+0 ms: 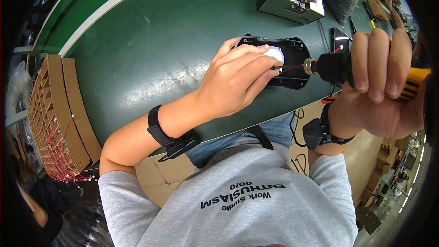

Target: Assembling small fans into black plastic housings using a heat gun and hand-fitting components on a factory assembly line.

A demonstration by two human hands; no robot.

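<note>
Dark green and bare over much of its middle, the bench [173,23] runs across the head view, with a workshop aisle and shelving blurred at the right rim. One metal box [288,9] with a bracket on top sits at the bench's far side, and one clear bag [347,0] of small dark parts lies just beside it. At the left is one divided cardboard tray [73,110], a tangle of red wires [55,167] hanging over its near end, too many to count. Other people show only in part: one arm [393,9] at upper right, another [34,206] at lower left.

One black shell [297,48] lies on the bench in front of the person, its hollow side up, with one white disc [275,54] inside it, partly covered by fingers. The left hand [240,73] rests over the shell, fingers bent and close together near the disc; I cannot tell whether they pinch anything. The right hand [379,71] is clamped round one electric screwdriver [334,67], yellow and black, its shaft pointing left to the left fingertips. Each wrist carries one black strap, two in all.

The step in hand looks to be driving a screw beside the disc, though no screw can be made out. The next move probably calls for the bit held square to its seat while the left hand steadies the shell.
</note>
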